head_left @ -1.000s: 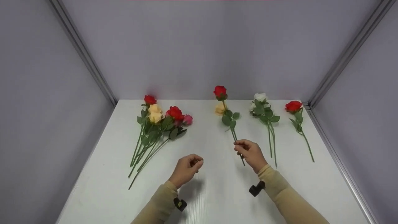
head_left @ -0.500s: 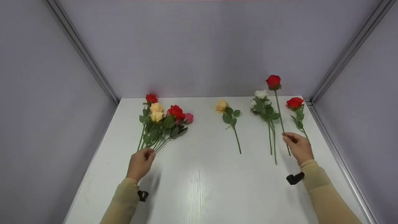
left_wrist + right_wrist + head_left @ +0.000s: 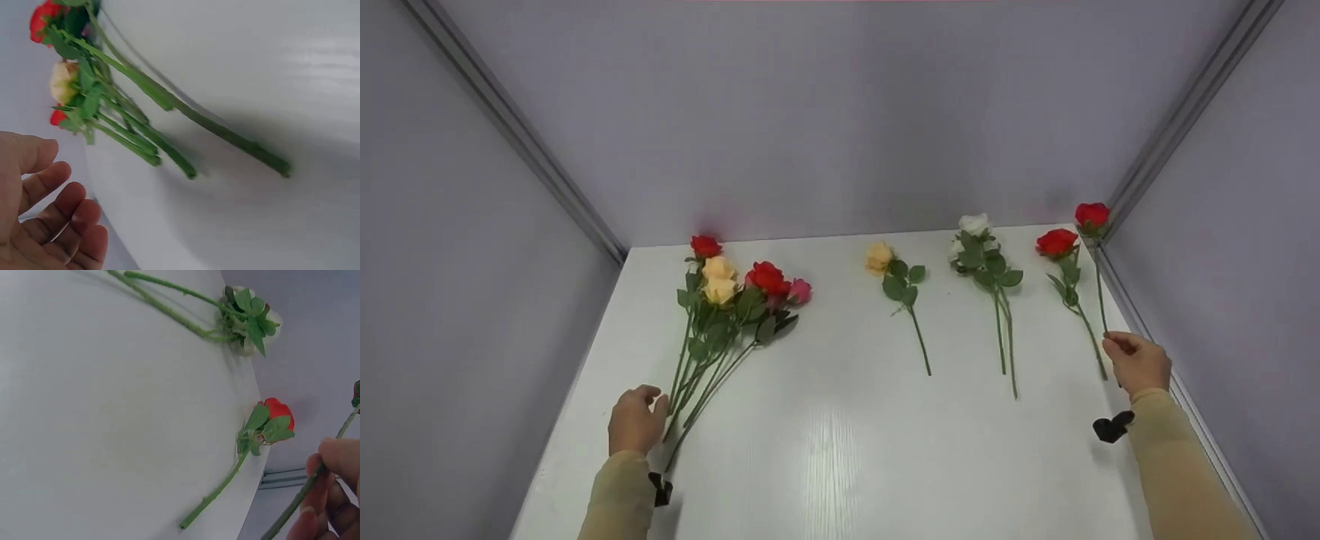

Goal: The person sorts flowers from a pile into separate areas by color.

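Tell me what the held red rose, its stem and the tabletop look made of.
Red rose: likely fabric, an artificial bloom; matte, even red, tidy shape. Its stem, pinched by the right hand: probably plastic; smooth, uniform green, thornless, much like the cleanly cut stems of the bunch. Tabletop: white laminate or painted board, semi-gloss; faint straight grain and a soft light reflection. None is certain from looks alone.
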A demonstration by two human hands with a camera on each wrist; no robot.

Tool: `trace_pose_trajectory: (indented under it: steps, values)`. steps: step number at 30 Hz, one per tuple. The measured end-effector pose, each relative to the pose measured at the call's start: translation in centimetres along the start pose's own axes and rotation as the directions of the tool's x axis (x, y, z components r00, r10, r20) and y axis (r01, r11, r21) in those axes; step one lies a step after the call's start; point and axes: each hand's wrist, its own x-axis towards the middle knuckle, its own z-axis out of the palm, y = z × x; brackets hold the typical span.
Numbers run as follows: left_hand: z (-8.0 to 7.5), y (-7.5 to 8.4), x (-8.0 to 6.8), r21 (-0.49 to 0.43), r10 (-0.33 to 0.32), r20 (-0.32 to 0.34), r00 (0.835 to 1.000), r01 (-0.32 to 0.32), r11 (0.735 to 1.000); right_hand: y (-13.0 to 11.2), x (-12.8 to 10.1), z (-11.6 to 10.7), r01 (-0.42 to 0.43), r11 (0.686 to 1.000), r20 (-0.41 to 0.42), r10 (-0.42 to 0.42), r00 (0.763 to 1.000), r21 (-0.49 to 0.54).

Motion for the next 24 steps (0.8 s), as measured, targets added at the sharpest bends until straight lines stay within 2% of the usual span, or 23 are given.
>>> trace_pose_trajectory:
  steps: [4, 10, 16, 24]
  values:
    - [0.8, -0.7, 0.6, -0.013, -0.053, 0.043, 0.998, 0.053, 0.998, 1.5, 0.3, 0.7, -0.032, 0.999, 0.021, 0.032, 0.999, -0.014]
    - [2.2, -0.7, 1.7, -0.027, -0.113, 0.085, 0.990, 0.116, 0.993, 2.9, 0.4, 1.8, -0.048, 0.997, 0.042, 0.050, 0.998, -0.060]
    - [3.0, -0.3, 2.1, -0.036, -0.091, 0.102, 0.991, 0.095, 0.995, 3.7, 0.4, 2.4, -0.117, 0.991, 0.074, 0.122, 0.990, -0.061]
    - [4.2, -0.1, 2.3, -0.023, -0.050, 0.079, 0.996, 0.052, 0.998, 4.1, -0.2, 3.2, -0.267, 0.963, 0.109, 0.268, 0.957, -0.030]
